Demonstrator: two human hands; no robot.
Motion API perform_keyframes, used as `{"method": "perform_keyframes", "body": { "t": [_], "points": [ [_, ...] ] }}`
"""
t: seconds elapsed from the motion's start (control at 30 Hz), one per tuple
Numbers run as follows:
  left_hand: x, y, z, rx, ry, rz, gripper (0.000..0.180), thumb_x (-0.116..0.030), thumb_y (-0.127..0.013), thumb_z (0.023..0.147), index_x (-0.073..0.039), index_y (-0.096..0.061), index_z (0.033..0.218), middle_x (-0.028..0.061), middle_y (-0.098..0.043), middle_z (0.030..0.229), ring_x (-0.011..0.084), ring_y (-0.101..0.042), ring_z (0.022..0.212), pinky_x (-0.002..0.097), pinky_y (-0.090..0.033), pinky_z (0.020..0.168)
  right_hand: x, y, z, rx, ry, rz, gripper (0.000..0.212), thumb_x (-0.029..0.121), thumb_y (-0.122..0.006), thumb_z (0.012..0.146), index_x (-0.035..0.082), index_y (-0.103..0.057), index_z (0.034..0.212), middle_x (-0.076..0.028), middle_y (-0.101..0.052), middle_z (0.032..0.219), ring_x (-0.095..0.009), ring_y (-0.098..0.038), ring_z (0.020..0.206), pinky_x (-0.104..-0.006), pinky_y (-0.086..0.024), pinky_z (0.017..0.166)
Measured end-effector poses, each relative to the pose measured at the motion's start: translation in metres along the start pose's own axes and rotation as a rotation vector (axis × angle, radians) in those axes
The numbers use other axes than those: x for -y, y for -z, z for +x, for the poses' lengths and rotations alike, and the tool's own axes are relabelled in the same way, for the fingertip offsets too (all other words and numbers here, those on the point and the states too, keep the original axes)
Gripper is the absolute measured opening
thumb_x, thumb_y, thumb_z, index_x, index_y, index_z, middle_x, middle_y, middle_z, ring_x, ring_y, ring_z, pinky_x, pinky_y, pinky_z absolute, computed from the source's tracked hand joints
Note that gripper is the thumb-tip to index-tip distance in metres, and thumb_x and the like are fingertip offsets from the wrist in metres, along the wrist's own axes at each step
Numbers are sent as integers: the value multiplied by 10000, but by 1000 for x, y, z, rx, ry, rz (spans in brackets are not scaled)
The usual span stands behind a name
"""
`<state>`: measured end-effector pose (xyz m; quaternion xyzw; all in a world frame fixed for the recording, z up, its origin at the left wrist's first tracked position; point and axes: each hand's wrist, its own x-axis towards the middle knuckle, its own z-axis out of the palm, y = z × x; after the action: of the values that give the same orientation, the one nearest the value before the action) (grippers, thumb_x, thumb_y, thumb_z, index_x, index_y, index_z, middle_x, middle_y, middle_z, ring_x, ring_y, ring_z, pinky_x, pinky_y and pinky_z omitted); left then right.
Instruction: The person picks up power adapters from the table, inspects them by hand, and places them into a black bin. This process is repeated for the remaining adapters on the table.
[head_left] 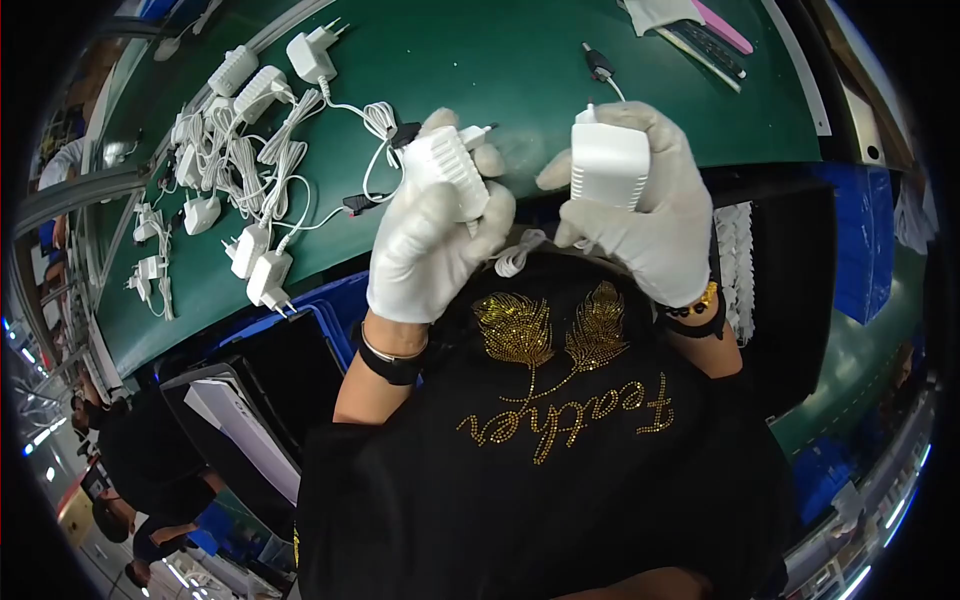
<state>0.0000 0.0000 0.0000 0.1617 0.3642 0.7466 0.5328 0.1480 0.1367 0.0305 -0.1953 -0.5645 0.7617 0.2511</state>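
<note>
White gloves cover both my hands, raised at the near edge of the green table [500,60]. My left hand [425,235] grips a white power adapter [447,168] with ribbed sides, its plug pins pointing to the right. In my right hand [665,215] is another white power adapter [610,165], its smooth broad face showing and its lower edge ribbed. A bundled white cable [520,252] hangs between my hands, against my dark shirt. Beyond the right hand, a cable end with a dark barrel connector [597,64] lies on the table.
Several white adapters [262,92] with coiled cords [245,165] are heaped on the table's left side. At the far right lie a pink tool [722,26] and a white cloth [660,12]. A blue bin [862,240] stands right; papers [240,430] sit lower left. People [150,460] are at the left.
</note>
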Motion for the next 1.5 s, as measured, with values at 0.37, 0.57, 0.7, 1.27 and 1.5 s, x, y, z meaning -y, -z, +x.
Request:
{"method": "perform_keyframes", "body": {
  "t": [0.37,0.57,0.7,1.27,1.5],
  "points": [
    [-2,-12,15,-57,21,-277,542,-594,-502,971,-136,-450,1258,93,-585,959,154,-518,617,254,-418,497,-1,-9,7,-12,-139,14,634,-132,-680,796,19,-384,1336,-180,-660,1025,-142,-668,765,-253,-582,628],
    [2,4,17,-18,-171,26,391,-477,-553,986,-126,-500,1151,70,-594,947,168,-554,661,289,-476,577,-8,-17,5,-27,6,-324,551,-8,-680,871,17,-414,1352,-144,-649,1084,-164,-661,843,-270,-565,722],
    [3,-10,30,-135,-209,-243,312,-403,-567,988,-105,-535,1072,65,-600,992,177,-590,791,309,-500,706,-17,-31,13,-50,290,-742,591,229,-684,918,6,-408,1391,-151,-628,1135,-204,-659,916,-296,-554,782],
    [-73,38,-69,-1144,-744,1668,553,-66,-720,874,-22,-493,1376,161,-507,1317,256,-510,1223,389,-498,957,-8,6,55,191,-94,798,778,661,-417,967,94,-344,1495,-233,-609,1171,-292,-649,924,-350,-536,695],
    [-62,107,-96,-955,-499,1624,471,-86,-737,874,-57,-578,1316,172,-595,1152,270,-603,1059,401,-533,809,-18,-4,59,363,-215,1087,802,716,-416,932,131,-373,1479,-202,-619,1062,-256,-632,775,-307,-453,504]
  ]
}}
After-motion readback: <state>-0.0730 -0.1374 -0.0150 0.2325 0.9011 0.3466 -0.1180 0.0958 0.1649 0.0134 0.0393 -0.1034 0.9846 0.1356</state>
